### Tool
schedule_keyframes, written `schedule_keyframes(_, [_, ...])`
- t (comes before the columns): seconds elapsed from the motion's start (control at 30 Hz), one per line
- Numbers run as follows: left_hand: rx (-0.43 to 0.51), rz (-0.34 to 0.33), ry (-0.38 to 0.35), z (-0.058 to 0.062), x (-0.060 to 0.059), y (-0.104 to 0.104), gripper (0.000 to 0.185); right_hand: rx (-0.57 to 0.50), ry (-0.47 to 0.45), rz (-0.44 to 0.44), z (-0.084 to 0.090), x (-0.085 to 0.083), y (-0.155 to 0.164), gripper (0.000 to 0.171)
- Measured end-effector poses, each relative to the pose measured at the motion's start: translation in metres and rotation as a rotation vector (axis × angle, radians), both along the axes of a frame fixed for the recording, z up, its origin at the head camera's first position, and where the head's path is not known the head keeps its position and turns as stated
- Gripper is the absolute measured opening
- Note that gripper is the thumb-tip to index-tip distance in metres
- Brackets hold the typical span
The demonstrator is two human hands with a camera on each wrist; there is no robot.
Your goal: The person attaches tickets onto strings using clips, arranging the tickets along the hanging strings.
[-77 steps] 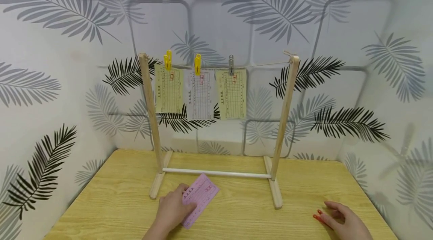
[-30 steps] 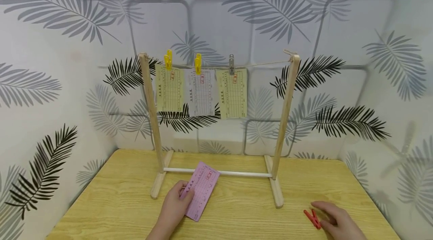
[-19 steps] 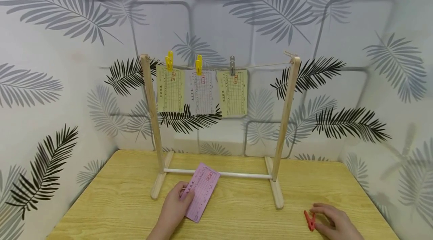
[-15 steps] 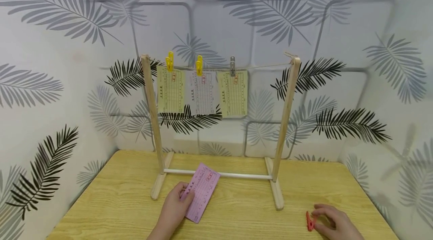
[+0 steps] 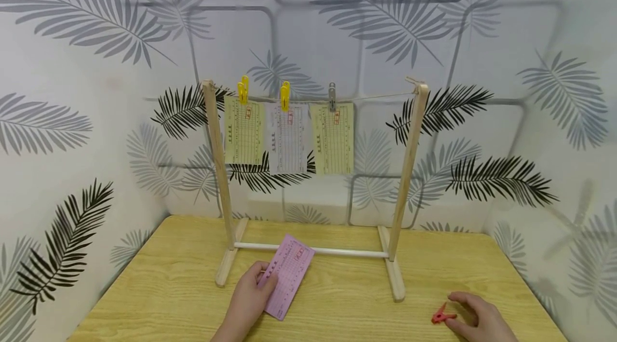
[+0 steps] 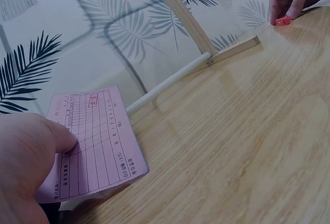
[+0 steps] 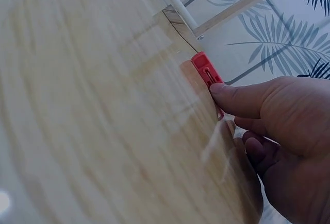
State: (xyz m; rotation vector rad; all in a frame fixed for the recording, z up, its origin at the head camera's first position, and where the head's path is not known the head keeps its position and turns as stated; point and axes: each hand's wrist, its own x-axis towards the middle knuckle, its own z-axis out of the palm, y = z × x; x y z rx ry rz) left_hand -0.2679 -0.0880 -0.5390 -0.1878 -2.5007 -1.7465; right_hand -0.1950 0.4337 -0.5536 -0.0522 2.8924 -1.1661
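Note:
My left hand (image 5: 250, 291) pinches a pink receipt slip (image 5: 291, 275), thumb on its printed face, as the left wrist view also shows. The slip is tilted in front of the rack's white bar. At the right, a small red clothespin (image 5: 441, 315) lies on the table, its handle ends towards my right hand (image 5: 482, 320). In the right wrist view my thumb touches the clothespin (image 7: 207, 74). The head view shows a gap between thumb and index finger, with the index finger apart from the clothespin.
A wooden rack (image 5: 407, 176) with a string (image 5: 381, 97) stands on the table (image 5: 159, 278). Yellow clothespins (image 5: 285, 97) and a grey clothespin (image 5: 332, 97) hold two yellow slips (image 5: 333, 141) and a white slip (image 5: 288, 141) on it. A patterned wall rises behind.
My left hand has raised the pink slip slightly and tilted it. My right hand has moved left, and the red clothespin has turned on the table beside its fingertips.

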Motion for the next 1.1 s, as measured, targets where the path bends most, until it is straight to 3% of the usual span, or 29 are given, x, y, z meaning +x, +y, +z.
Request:
schedule_keyframes(0.1, [0.002, 0.001, -0.010, 0.000, 0.000, 0.000, 0.016, 0.144, 0.138, 0.052, -0.014, -0.003, 0.008, 0.054])
schedule_keyframes(0.23, [0.001, -0.003, -0.010, 0.000, -0.001, 0.000, 0.016, 0.221, 0.255, 0.111, -0.024, -0.006, 0.012, 0.038])
schedule_keyframes(0.4, [0.004, -0.009, -0.002, 0.000, 0.000, -0.001, 0.017, 0.153, 0.141, 0.104, -0.009, -0.003, 0.008, 0.033])
schedule_keyframes(0.63, [0.019, -0.016, -0.003, 0.001, 0.000, -0.001, 0.018, -0.010, -0.042, 0.218, 0.002, -0.003, 0.020, 0.042])
schedule_keyframes(0.77, [0.024, -0.016, -0.012, 0.001, 0.000, -0.002, 0.020, -0.032, -0.079, 0.242, 0.007, -0.003, 0.021, 0.041])
schedule_keyframes(0.93, [0.041, -0.013, -0.018, 0.000, 0.000, -0.003, 0.021, -0.081, -0.125, 0.173, 0.012, -0.002, 0.015, 0.042])
schedule_keyframes(1.1, [0.067, -0.016, -0.013, -0.001, -0.001, -0.003, 0.020, -0.153, -0.164, 0.008, 0.013, 0.003, 0.003, 0.053])
